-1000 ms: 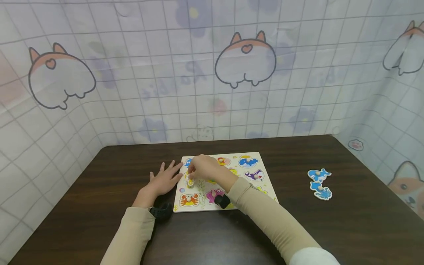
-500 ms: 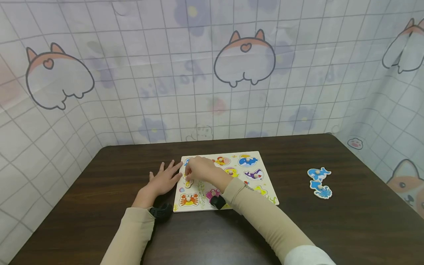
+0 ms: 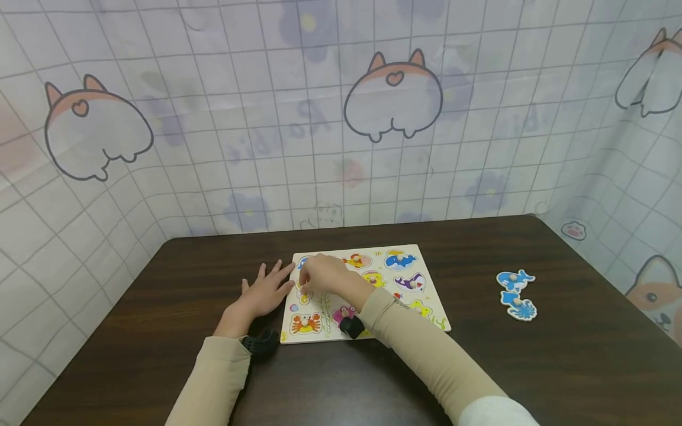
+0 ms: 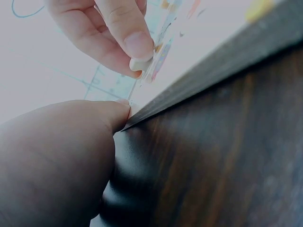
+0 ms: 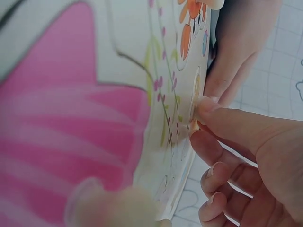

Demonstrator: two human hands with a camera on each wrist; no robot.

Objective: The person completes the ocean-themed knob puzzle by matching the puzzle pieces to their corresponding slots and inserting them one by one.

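Note:
My right hand (image 3: 325, 275) reaches over the left part of a cream puzzle board (image 3: 337, 303). Its thumb and forefinger pinch the small knob (image 4: 140, 65) of a yellow puzzle piece (image 3: 304, 299), which the fingers partly cover. In the right wrist view the piece lies close against the board. My left hand (image 3: 261, 294) lies spread on the table, its fingertips at the board's left edge; the left wrist view has its thumb (image 4: 116, 113) right at the board's corner. Nearby on the board are a red crab piece (image 3: 306, 323) and a pink piece (image 5: 94, 142).
Two blue knobbed pieces, a whale (image 3: 515, 280) and a shell-shaped one (image 3: 519, 309), lie on the dark wooden table (image 3: 479, 349) at the right. A purple whale (image 3: 410, 283) and other sea animals fill the board. Patterned cloth (image 3: 330, 177) hangs behind.
My right hand has shifted slightly left with the yellow piece, which sits lower against the board than a second ago. The left hand stays where it was.

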